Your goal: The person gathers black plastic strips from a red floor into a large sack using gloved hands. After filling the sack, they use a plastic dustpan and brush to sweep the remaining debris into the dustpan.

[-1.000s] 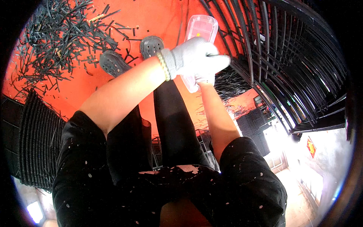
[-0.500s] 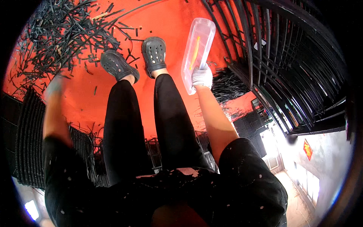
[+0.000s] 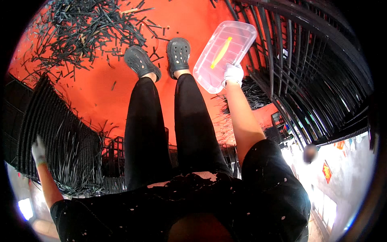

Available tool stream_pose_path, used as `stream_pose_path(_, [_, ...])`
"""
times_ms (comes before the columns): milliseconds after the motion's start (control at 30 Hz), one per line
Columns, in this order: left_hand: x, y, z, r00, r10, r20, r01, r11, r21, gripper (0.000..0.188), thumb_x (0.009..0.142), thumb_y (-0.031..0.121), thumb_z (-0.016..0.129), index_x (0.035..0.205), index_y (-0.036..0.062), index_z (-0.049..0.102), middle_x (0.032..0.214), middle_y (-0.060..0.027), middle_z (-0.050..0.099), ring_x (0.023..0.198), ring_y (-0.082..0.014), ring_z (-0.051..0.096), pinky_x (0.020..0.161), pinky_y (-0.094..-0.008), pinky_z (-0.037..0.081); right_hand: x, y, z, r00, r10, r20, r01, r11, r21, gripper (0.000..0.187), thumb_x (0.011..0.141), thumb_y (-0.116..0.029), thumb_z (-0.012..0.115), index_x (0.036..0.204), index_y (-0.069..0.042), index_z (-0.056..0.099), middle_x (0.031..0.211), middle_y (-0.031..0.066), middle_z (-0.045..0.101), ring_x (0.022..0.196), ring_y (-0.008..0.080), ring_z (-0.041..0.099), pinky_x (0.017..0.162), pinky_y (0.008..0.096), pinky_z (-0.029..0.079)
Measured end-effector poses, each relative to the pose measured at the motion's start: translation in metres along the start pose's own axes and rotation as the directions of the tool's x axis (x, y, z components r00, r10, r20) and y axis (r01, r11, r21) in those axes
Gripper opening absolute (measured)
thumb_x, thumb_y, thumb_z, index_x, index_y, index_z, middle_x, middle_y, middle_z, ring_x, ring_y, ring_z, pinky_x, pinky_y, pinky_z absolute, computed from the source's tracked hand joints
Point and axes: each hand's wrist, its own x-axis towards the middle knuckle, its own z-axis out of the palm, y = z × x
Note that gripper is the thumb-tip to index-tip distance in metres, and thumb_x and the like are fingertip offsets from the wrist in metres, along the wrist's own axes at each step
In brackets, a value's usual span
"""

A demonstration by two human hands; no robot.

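Observation:
In a white glove, my right hand grips the near right edge of a clear, shallow plastic box or lid. A long yellow-orange piece shows on or in it; I cannot tell which. My left hand, gloved in pale grey-white, is far out to the left beside a stack of black ribbed, woven-looking panels. Its fingers point away from me, slightly blurred, and nothing shows in them. Whether it touches the panels is unclear.
Black strip offcuts lie heaped on the red floor, beyond my dark clogs. Tall black slatted frames stand close on the right, with another black strip pile beneath. A pale wall is farther right.
My left hand has swung back and outward from over the floor to beside the panels. My right hand has moved slightly right, and the clear plastic piece has turned to show its broad face.

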Motion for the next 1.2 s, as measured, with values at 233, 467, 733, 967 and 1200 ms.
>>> stream_pose_path(233, [-0.076, 0.416, -0.138, 0.433, 0.773, -0.464, -0.838, 0.535, 0.109, 0.043, 0.099, 0.022, 0.056, 0.131, -0.0055, 0.052, 0.134, -0.0193, 0.054, 0.126, -0.0288, 0.051, 0.106, -0.036, 0.039, -0.035, -0.075, 0.059, 0.943, -0.311, -0.12, 0.168, 0.754, -0.635, 0.025, 0.087, -0.014, 0.054, 0.107, -0.008, 0.066, 0.095, 0.0188, 0.069, 0.094, 0.0354, 0.068, 0.083, 0.0441, 0.053])
stream_pose_path(467, [-0.137, 0.42, -0.05, 0.825, 0.48, -0.299, -0.549, 0.552, -0.627, 0.05, 0.096, 0.021, 0.061, 0.136, -0.0051, 0.046, 0.137, -0.0174, 0.052, 0.128, -0.0257, 0.048, 0.108, -0.0357, 0.038, -0.105, -0.131, 0.175, 0.866, -0.287, 0.41, 0.5, 0.521, -0.692, 0.037, 0.087, -0.017, 0.054, 0.124, -0.014, 0.061, 0.108, 0.0171, 0.068, 0.099, 0.0379, 0.066, 0.089, 0.0444, 0.053])
stream_pose_path(733, [-0.362, 0.403, -0.004, 0.609, 0.782, 0.132, -0.549, 0.536, -0.641, 0.052, 0.085, 0.016, 0.065, 0.133, 0.0023, 0.05, 0.14, -0.0208, 0.048, 0.13, -0.0374, 0.045, 0.11, -0.0477, 0.033, -0.092, -0.166, 0.138, 0.828, -0.471, 0.306, 0.544, 0.538, -0.644, 0.035, 0.086, -0.01, 0.054, 0.121, -0.011, 0.061, 0.103, 0.0175, 0.067, 0.096, 0.0396, 0.066, 0.085, 0.0479, 0.053])
stream_pose_path(967, [-0.359, 0.404, 0.007, 0.632, 0.764, 0.134, -0.489, 0.527, -0.696, 0.042, 0.085, 0.019, 0.066, 0.124, 0.0061, 0.057, 0.135, -0.016, 0.055, 0.132, -0.0369, 0.045, 0.113, -0.0501, 0.027, -0.063, -0.152, 0.199, 0.87, -0.416, 0.265, 0.473, 0.55, -0.688, 0.029, 0.086, -0.009, 0.052, 0.112, -0.009, 0.064, 0.101, 0.0205, 0.068, 0.101, 0.0394, 0.065, 0.088, 0.046, 0.051])
stream_pose_path(1200, [-0.325, 0.425, 0.013, 0.751, 0.64, -0.164, -0.532, 0.439, -0.724, 0.068, 0.079, 0.013, 0.072, 0.137, -0.0033, 0.042, 0.141, -0.0284, 0.042, 0.132, -0.0441, 0.04, 0.11, -0.0478, 0.032, -0.142, -0.18, 0.191, 0.762, -0.555, 0.335, 0.647, 0.628, -0.432, 0.039, 0.086, -0.014, 0.059, 0.124, -0.007, 0.058, 0.11, 0.0186, 0.065, 0.101, 0.0415, 0.063, 0.088, 0.0466, 0.051])
